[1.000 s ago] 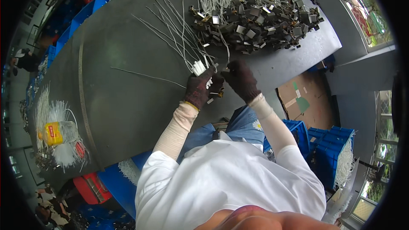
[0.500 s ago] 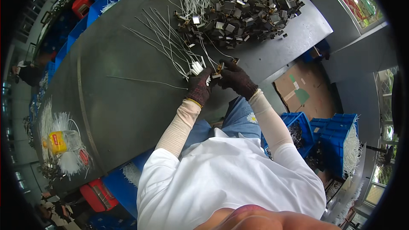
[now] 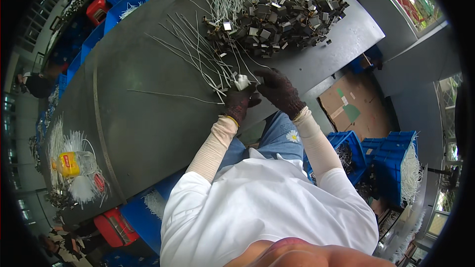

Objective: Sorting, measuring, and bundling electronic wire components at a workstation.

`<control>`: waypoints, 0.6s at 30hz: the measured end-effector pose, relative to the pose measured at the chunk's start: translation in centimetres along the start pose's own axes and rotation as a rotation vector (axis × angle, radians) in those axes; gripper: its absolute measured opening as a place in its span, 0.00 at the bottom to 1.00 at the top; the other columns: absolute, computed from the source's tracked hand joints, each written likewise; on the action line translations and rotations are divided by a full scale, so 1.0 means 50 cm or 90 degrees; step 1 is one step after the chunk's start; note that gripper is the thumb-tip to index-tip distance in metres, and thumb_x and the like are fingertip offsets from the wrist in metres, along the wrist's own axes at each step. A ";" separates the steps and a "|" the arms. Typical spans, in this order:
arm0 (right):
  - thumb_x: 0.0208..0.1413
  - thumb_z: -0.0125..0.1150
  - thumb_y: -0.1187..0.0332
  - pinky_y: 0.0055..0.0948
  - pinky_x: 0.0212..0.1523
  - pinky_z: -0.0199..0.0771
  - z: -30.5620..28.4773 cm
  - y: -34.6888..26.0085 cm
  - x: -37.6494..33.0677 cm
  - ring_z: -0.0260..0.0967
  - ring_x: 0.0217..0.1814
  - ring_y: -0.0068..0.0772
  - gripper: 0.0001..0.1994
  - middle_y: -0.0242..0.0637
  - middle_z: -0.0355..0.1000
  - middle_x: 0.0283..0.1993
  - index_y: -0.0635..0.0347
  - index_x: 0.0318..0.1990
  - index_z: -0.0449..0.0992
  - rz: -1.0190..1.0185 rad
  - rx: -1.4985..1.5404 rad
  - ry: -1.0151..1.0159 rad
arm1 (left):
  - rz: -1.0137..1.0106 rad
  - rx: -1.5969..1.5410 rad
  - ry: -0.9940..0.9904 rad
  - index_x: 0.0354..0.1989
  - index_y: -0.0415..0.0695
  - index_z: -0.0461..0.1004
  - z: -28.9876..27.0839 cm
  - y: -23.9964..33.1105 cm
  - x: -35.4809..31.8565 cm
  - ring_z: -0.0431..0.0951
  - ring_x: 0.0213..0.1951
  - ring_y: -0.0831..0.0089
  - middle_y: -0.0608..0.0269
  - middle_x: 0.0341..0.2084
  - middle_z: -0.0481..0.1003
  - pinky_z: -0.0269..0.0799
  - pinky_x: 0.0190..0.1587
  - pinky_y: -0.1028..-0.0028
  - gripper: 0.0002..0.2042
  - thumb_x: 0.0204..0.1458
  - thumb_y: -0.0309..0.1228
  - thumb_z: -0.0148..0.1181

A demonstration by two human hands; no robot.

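Note:
Both my hands wear dark knitted gloves and meet over the near edge of the grey table [image 3: 148,113]. My left hand [image 3: 237,104] is closed around a bunch of short white plastic pieces [image 3: 242,82], whose ends poke up past the fingers. Just to its right, my right hand [image 3: 279,91] has its fingers curled towards that bunch; anything held between them is hidden. Thin wires run from the pile to the gap between my hands. Loose grey-white wires [image 3: 195,52] fan out beyond my left hand.
A big heap of small metal-cased parts [image 3: 277,22] with wires covers the far table. At left lie a yellow-labelled plastic bottle [image 3: 76,163] and white wire bundles [image 3: 81,188]. Blue crates [image 3: 393,160] stand at right beside flattened cardboard [image 3: 354,104]. A red container [image 3: 116,227] sits below left.
The brown-and-metal parts at my right fingers are out of sight now. My right hand has turned and shifted slightly; the white bunch in my left hand has tilted end-up.

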State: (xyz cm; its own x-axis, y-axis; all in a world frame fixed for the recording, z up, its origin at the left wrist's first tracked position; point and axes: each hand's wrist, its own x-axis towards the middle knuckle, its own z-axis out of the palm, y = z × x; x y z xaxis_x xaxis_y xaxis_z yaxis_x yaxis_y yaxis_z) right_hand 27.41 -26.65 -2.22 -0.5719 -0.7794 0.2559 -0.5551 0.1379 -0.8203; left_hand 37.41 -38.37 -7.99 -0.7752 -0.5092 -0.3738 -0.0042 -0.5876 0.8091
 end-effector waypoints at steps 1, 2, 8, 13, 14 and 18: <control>0.53 0.64 0.73 0.21 0.30 0.70 -0.004 0.005 -0.006 0.67 0.29 0.19 0.21 0.32 0.70 0.34 0.60 0.55 0.71 -0.002 -0.002 0.000 | 0.002 -0.001 -0.001 0.36 0.39 0.75 0.000 0.005 -0.003 0.81 0.26 0.71 0.60 0.27 0.78 0.80 0.27 0.73 0.10 0.51 0.31 0.66; 0.53 0.63 0.70 0.23 0.33 0.72 -0.010 0.020 -0.015 0.69 0.31 0.22 0.20 0.34 0.72 0.36 0.58 0.55 0.72 0.130 0.094 -0.045 | -0.024 0.054 0.047 0.37 0.40 0.75 -0.005 0.012 -0.007 0.81 0.28 0.70 0.59 0.29 0.79 0.81 0.28 0.72 0.10 0.51 0.31 0.66; 0.54 0.64 0.65 0.26 0.35 0.73 0.015 0.047 -0.062 0.71 0.33 0.25 0.20 0.35 0.74 0.35 0.55 0.55 0.73 0.286 0.180 -0.095 | 0.497 0.700 -0.074 0.48 0.46 0.74 -0.070 -0.002 -0.024 0.82 0.41 0.69 0.59 0.38 0.80 0.76 0.45 0.71 0.15 0.52 0.21 0.55; 0.54 0.64 0.56 0.30 0.37 0.75 0.079 -0.015 -0.108 0.75 0.33 0.28 0.20 0.40 0.76 0.36 0.60 0.49 0.73 0.324 0.104 -0.007 | 0.258 0.514 -0.112 0.45 0.48 0.76 -0.010 -0.010 0.009 0.81 0.39 0.73 0.63 0.35 0.80 0.74 0.43 0.74 0.12 0.60 0.26 0.44; 0.54 0.64 0.56 0.30 0.37 0.75 0.077 -0.013 -0.122 0.75 0.33 0.28 0.20 0.40 0.76 0.36 0.60 0.49 0.73 0.323 0.101 -0.003 | 0.150 0.470 -0.123 0.43 0.47 0.77 0.012 0.000 0.012 0.80 0.38 0.74 0.64 0.33 0.80 0.74 0.42 0.75 0.13 0.59 0.24 0.44; 0.56 0.60 0.60 0.29 0.34 0.75 0.022 -0.002 -0.189 0.74 0.32 0.27 0.19 0.40 0.76 0.37 0.62 0.50 0.72 0.514 0.088 -0.072 | 0.299 0.441 -0.191 0.38 0.45 0.77 0.024 -0.001 0.028 0.78 0.36 0.78 0.67 0.31 0.78 0.78 0.39 0.77 0.19 0.45 0.08 0.49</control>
State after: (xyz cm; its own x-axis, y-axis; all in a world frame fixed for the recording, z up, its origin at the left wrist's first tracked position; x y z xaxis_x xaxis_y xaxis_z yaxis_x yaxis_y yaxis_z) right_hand 33.51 -19.96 -5.12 -0.6945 -0.5307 -0.4859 0.0844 0.6105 -0.7875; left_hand 35.56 -38.31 -8.03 -0.9258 -0.3580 0.1215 0.0501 0.2024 0.9780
